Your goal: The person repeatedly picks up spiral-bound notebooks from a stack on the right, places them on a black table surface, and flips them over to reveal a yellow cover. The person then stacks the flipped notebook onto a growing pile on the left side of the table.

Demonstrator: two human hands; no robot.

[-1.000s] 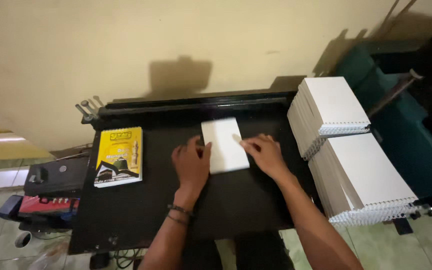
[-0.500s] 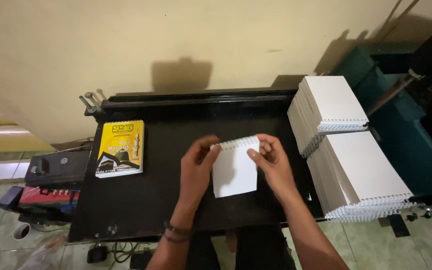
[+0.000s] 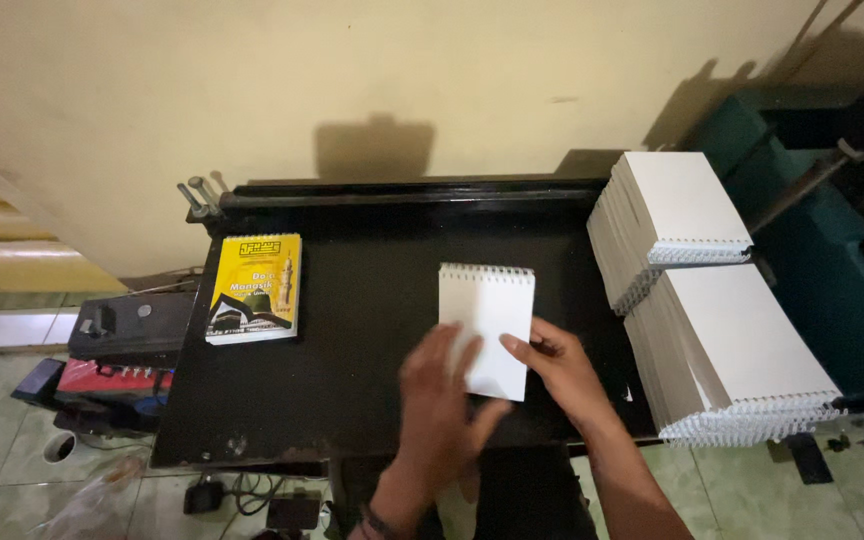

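My left hand (image 3: 439,400) lies flat and open, fingers spread, its tips overlapping the lower left corner of a white rectangular wire-bound notepad (image 3: 489,325) on the black flat worktable (image 3: 352,340); my right hand (image 3: 560,368) rests beside it, fingers loosely extended, thumb and fingertips touching the pad's lower right edge, gripping nothing as far as I can tell. The pad lies just ahead of both hands, its long axis running away from me and leaning slightly, the wire coil along the far short edge, the near edge under my fingertips. Both hands touch it; the right one sits a little farther up its side. To the left, well apart, a yellow booklet with a dark picture on its cover (image 3: 255,288) lies flat on the table. To the right, two fanned stacks of white coil-bound pads: the nearer stack (image 3: 742,355) at the table's right edge, the farther stack (image 3: 672,222) just behind, touching it. Beyond the table's black raised back rail (image 3: 402,192) stands a pale yellow wall (image 3: 352,90).
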